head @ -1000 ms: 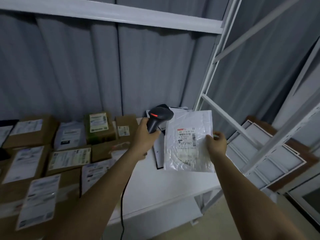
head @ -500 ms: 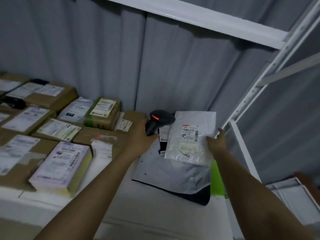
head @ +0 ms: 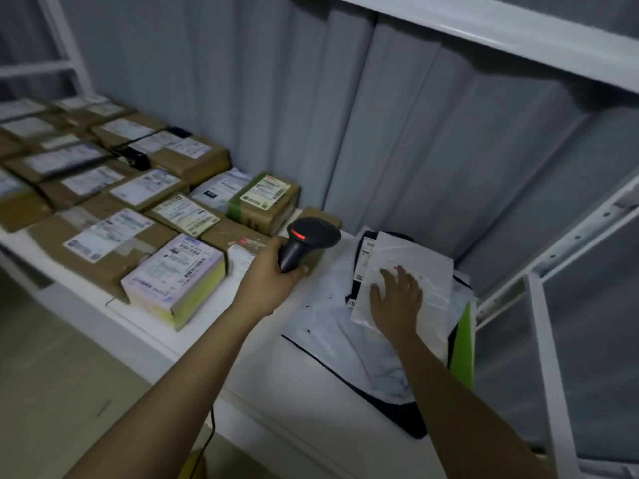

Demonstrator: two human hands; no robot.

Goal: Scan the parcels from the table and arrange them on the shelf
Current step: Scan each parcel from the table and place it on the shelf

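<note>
Where right hand [head: 396, 299] presses white parcel [head: 415, 271], label hidden — other labels blurred.

Dim room: grey curtain [head: 397, 133] hangs behind a white metal shelf frame [head: 549, 357], beige floor [head: 52, 357] below.

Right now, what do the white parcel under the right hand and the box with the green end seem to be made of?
White parcel: thin glossy plastic film, seemingly; it wrinkles and catches light. Box with the green end: matte brown cardboard, with a paper label and what looks like green tape.
</note>
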